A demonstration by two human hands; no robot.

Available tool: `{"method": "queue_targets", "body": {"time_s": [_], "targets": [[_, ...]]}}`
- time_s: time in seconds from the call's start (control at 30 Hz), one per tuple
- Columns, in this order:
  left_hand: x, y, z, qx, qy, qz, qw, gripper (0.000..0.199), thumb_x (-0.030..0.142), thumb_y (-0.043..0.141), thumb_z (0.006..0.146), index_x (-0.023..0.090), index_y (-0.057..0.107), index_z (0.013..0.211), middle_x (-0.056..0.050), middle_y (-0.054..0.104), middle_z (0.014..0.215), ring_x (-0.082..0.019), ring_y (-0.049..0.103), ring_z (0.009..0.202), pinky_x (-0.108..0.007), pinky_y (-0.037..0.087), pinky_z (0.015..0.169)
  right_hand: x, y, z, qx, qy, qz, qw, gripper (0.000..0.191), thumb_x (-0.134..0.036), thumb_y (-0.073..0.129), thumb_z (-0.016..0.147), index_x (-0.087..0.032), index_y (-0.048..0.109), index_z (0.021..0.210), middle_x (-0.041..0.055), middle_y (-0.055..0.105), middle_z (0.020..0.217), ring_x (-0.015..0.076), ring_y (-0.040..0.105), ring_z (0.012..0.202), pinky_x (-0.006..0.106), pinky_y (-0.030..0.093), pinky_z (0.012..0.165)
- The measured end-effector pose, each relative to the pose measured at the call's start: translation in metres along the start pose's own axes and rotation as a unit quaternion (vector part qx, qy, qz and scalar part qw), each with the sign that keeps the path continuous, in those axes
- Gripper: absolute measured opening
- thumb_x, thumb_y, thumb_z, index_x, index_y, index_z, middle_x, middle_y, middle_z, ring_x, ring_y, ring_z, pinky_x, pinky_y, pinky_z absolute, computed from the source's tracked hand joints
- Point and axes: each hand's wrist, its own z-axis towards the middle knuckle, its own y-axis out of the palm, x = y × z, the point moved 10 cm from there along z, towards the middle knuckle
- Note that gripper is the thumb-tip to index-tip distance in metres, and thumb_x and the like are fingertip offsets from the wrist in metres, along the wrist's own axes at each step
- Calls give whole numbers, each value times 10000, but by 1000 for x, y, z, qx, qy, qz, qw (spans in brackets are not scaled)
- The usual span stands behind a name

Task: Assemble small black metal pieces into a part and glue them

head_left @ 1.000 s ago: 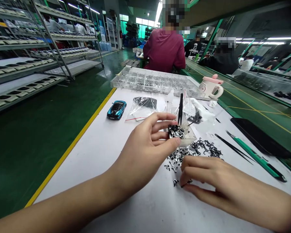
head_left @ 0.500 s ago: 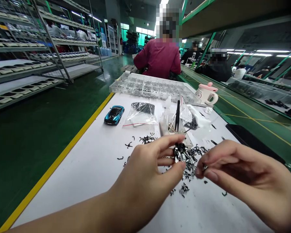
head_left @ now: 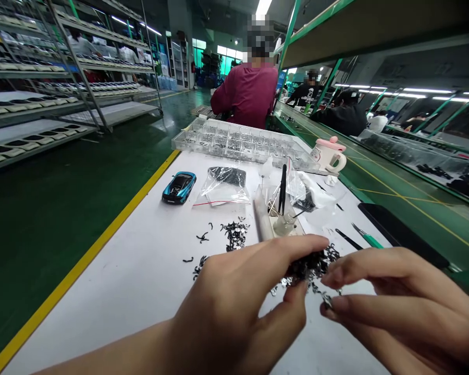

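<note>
My left hand [head_left: 254,286] grips a small dark assembly [head_left: 307,265] between its fingers and thumb, over the white table [head_left: 133,291]. Close on its right, my right hand [head_left: 398,297] pinches a tiny dark and silvery part [head_left: 326,300] at its fingertips. Small black and silver pieces lie behind and below the hands, partly hidden by them. Another pile of small black pieces [head_left: 235,235] lies beyond my left hand. Farther back, a holder [head_left: 261,219] carries black tweezers [head_left: 283,190] and a small glass bottle [head_left: 284,225].
A blue toy car [head_left: 179,187] and a plastic bag [head_left: 223,186] lie at the back left. Behind them stands a clear compartment tray [head_left: 242,143], with a lidded mug [head_left: 329,155] beside it. A green-handled knife [head_left: 369,238] and a black slab [head_left: 402,232] lie right. A person [head_left: 248,91] sits ahead.
The assembly in my left hand has turned and moved slightly down and right. My right hand has shifted lower, its fingers spread a little more. The view has shifted, and the glass bottle now shows.
</note>
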Motion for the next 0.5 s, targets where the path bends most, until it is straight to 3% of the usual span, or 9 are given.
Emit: {"method": "queue_targets", "body": {"time_s": [0.1,0.2,0.33,0.5], "targets": [[6,-1,-2,10,20,3,1000,351,88,633,840,174,569,1174,74,709,1109,-33,686,917,21,443,888,-5,5,-5,-25,-40,-50,998,558,-153,584,863,-471,495,1313,54,514,1045,231,661,858,374,574,764],[6,0,-1,4,22,-2,1000,370,88,631,844,169,560,1197,56,701,1138,-49,686,942,11,454,888,-6,7,-10,-42,-68,-69,994,586,-226,563,887,-458,407,1403,71,473,1097,255,638,929,390,587,755],[4,-2,0,9,25,-14,1000,353,84,633,842,181,557,1173,57,708,1117,-54,691,931,2,462,889,-5,5,-13,-31,-85,-89,992,571,-142,519,907,-450,447,1383,62,479,1087,229,624,947,330,582,743],[10,-1,-4,7,53,34,998,321,97,626,856,186,569,1159,58,728,1062,-51,705,859,13,462,856,-12,8,-14,-44,-113,-71,990,552,-116,566,879,-402,502,1347,57,523,1052,238,612,953,350,567,790]]}}
